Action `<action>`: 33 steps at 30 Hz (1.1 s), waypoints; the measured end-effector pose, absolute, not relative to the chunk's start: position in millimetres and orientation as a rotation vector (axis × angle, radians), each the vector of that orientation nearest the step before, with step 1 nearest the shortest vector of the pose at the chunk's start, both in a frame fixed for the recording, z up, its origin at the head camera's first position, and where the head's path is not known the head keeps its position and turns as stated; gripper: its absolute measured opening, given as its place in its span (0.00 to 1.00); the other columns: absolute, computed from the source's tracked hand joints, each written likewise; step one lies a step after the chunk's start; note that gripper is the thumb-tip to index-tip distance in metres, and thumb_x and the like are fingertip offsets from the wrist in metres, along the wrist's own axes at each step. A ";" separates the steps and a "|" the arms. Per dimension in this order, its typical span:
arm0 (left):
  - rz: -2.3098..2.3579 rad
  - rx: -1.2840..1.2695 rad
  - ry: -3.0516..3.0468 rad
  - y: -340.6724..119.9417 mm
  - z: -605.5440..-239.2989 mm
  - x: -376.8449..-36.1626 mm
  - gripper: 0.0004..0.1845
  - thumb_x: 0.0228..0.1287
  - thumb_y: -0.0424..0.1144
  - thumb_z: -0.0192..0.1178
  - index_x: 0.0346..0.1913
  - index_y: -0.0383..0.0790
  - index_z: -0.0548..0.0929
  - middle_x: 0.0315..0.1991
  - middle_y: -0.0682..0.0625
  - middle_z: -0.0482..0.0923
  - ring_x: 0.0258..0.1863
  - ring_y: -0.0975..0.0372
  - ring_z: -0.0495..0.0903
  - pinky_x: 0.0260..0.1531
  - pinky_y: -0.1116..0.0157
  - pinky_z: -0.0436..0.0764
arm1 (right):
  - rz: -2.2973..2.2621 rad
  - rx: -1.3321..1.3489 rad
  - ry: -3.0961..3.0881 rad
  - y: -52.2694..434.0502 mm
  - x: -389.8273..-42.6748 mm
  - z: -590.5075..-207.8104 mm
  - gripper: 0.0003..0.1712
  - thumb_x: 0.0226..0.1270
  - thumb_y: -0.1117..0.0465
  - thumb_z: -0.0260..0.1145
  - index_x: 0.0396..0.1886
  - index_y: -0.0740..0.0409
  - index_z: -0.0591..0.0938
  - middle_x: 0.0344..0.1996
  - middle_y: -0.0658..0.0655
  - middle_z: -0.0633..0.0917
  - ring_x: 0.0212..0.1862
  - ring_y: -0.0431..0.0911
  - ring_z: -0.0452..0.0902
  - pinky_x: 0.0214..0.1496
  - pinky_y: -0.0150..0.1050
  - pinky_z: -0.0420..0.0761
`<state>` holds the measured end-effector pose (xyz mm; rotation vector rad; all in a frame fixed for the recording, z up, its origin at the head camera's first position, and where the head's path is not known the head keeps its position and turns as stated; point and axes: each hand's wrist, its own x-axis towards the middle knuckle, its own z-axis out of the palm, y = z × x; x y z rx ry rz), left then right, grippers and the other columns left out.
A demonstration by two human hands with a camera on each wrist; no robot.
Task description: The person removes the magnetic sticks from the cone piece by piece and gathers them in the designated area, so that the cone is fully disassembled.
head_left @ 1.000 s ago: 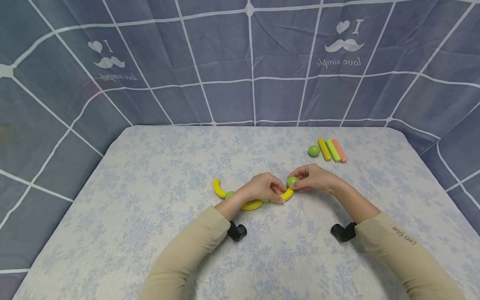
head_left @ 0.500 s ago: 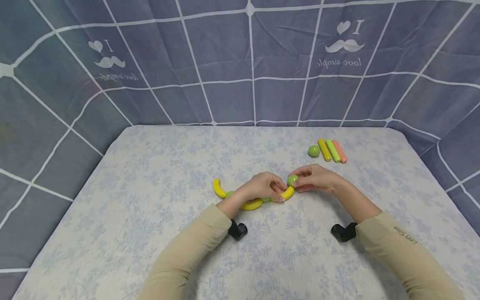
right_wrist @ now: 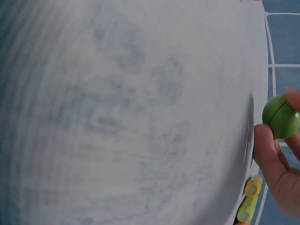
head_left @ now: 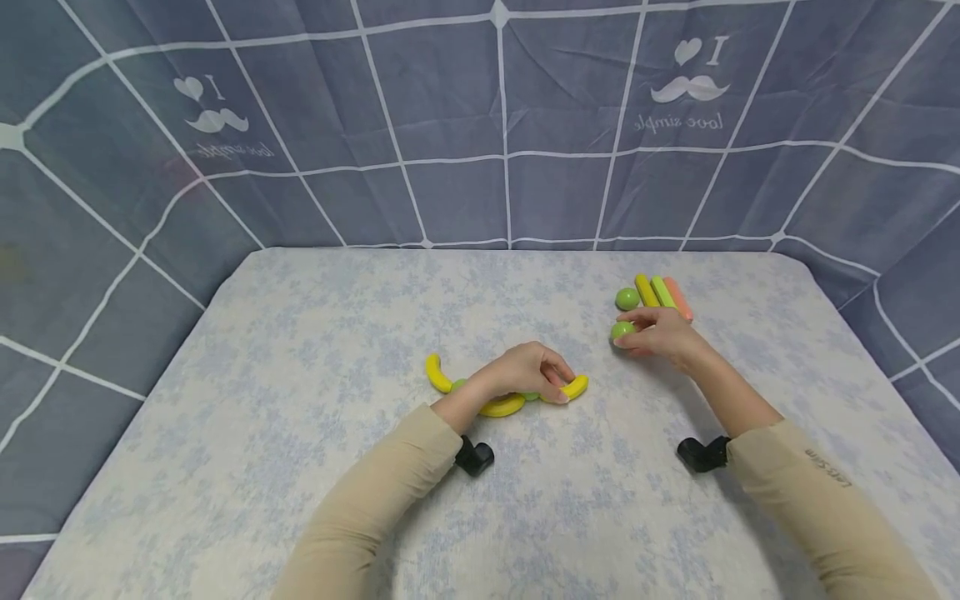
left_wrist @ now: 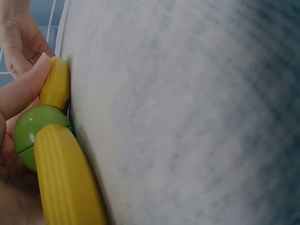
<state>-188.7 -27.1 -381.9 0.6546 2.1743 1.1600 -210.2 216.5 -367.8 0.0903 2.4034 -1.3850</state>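
My left hand (head_left: 525,371) pinches a yellow banana-shaped piece (head_left: 577,387) at the right end of a wavy row on the table. Two more yellow banana-shaped pieces, one in the middle (head_left: 503,407) and one at the left end (head_left: 435,372), belong to that row. Between them sit green balls, one of them (left_wrist: 35,124) under my left fingers in the left wrist view; the wrist partly covers the row. My right hand (head_left: 666,337) holds a grooved green ball (right_wrist: 280,117) between fingers and thumb, off to the right of the row.
Just beyond my right hand lies another green ball (head_left: 627,299). Beside it are a yellow stick (head_left: 646,290), a lime stick (head_left: 662,292) and an orange stick (head_left: 678,298), side by side. A blue-grey curtain (head_left: 555,200) hangs behind the floral tablecloth (head_left: 337,317).
My right hand has drawn the green ball away from the end of the yellow banana-shaped piece, rightward and back toward the sticks. My left hand stays on the row.
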 end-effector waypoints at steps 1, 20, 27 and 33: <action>1.165 0.658 2.166 -27.1 -381.7 -188.6 0.14 0.52 0.32 0.69 0.44 0.40 0.85 0.32 0.53 0.82 0.33 0.66 0.78 0.39 0.71 0.74 | -1.373 0.105 2.423 217.4 -210.2 -368.1 0.30 0.57 0.67 0.67 0.60 0.71 0.70 0.43 0.60 0.68 0.29 0.39 0.74 0.36 0.33 0.80; 1.175 0.660 2.163 -27.7 -384.0 -189.0 0.13 0.53 0.31 0.68 0.44 0.40 0.85 0.32 0.52 0.82 0.33 0.65 0.78 0.39 0.71 0.74 | -0.959 0.011 2.916 223.9 -217.9 -375.3 0.28 0.53 0.62 0.71 0.53 0.70 0.76 0.37 0.65 0.74 0.35 0.52 0.68 0.31 0.39 0.70; 1.200 0.667 2.123 -28.1 -383.2 -187.9 0.14 0.53 0.30 0.68 0.45 0.37 0.84 0.32 0.51 0.81 0.33 0.65 0.77 0.38 0.72 0.74 | -0.952 0.023 2.898 224.3 -216.6 -372.7 0.29 0.54 0.61 0.70 0.55 0.70 0.75 0.40 0.66 0.75 0.36 0.54 0.71 0.32 0.40 0.71; 1.186 0.692 2.116 -28.5 -383.5 -188.2 0.14 0.54 0.30 0.67 0.46 0.37 0.84 0.32 0.50 0.81 0.32 0.65 0.77 0.37 0.72 0.74 | -0.932 0.010 2.926 223.4 -216.4 -372.2 0.30 0.52 0.61 0.72 0.54 0.71 0.76 0.39 0.66 0.75 0.38 0.54 0.68 0.33 0.40 0.69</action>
